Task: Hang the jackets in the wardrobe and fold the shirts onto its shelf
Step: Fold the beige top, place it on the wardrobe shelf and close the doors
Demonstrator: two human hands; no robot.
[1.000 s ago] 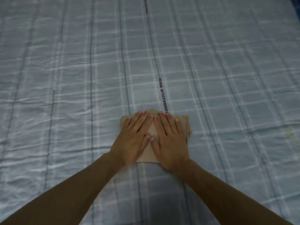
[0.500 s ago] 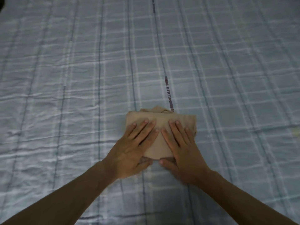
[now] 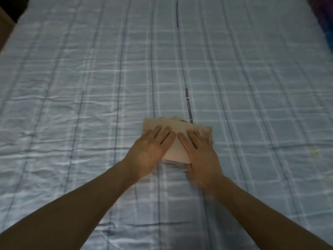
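A big bed with a light blue checked sheet (image 3: 90,105) is filling almost the whole view, and the sheet is lying a bit wrinkly. A small tan shirt (image 3: 177,150) is sitting near the middle of the bed, folded up into a neat little square with a few loose edges poking out at the far side. The left hand (image 3: 153,148) and the right hand (image 3: 201,152) are both lying flat on top of the shirt, side by side, with fingers straight and pressing down, not grabbing. The thumbs are hiding, so I cannot tell where they are. A thin line of dark letters (image 3: 188,105) on the sheet is running away from the shirt's far edge. Something dark and purple (image 3: 324,24) is peeking in at the far right corner.
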